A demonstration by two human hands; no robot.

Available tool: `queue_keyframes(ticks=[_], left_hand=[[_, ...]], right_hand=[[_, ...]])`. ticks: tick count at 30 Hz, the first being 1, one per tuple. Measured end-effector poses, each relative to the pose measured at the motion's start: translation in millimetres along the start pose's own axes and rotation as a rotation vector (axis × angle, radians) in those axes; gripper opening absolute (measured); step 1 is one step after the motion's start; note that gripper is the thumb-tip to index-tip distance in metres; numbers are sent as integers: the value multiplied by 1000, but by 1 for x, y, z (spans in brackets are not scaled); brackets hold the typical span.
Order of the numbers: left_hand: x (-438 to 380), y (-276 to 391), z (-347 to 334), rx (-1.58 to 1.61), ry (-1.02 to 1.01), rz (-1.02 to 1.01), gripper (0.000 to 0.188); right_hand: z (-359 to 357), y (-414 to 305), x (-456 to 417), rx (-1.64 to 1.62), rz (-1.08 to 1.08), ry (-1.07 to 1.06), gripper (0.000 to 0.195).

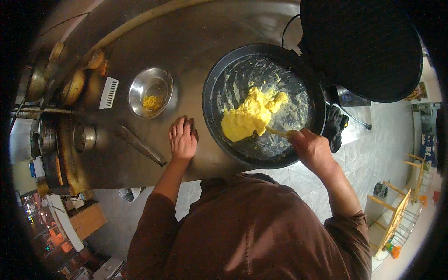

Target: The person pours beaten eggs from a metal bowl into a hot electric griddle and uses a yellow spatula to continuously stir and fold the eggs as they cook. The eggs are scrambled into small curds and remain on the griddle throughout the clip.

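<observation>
My right hand point(310, 148) is closed around the handle of a wooden spatula point(276, 131) over a round black electric griddle pan point(213, 140). The spatula's far end goes into a soft yellow mass point(246, 117), perhaps dough or egg, so its tip is hidden. Pale streaks and small yellow bits coat the pan floor around the mass. My left hand point(183, 138) rests on the metal counter point(189, 80) just left of the pan, fingers stretched out and holding nothing. Beyond it stands a steel bowl point(136, 91) with yellow crumbs point(153, 102) at the bottom.
The griddle's large black lid point(360, 49) is raised at the upper right. Left of the bowl lies a white slotted piece point(109, 92). A long metal utensil point(141, 144) and a small metal pot point(84, 137) are farther left. A black plastic bag point(334, 127) sits right of the pan.
</observation>
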State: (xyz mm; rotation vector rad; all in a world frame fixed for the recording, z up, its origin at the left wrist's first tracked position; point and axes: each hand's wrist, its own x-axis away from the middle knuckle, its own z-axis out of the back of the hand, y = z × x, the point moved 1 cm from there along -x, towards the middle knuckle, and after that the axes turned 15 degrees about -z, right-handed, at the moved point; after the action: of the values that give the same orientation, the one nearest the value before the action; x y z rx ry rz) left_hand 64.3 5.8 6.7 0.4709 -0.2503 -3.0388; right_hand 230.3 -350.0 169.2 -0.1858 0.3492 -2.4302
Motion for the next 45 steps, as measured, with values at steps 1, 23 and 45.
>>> queue_keyframes(ticks=[1, 23, 45], left_hand=[[0, 0, 0, 1, -1, 3, 41], [0, 0, -2, 7, -17, 14, 43], [3, -2, -3, -6, -51, 32, 44]], right_hand=[[2, -3, 2, 25, 5, -14, 31], [-12, -15, 20, 144, 88, -53, 34], [-30, 11, -79, 59, -211, -100, 21]])
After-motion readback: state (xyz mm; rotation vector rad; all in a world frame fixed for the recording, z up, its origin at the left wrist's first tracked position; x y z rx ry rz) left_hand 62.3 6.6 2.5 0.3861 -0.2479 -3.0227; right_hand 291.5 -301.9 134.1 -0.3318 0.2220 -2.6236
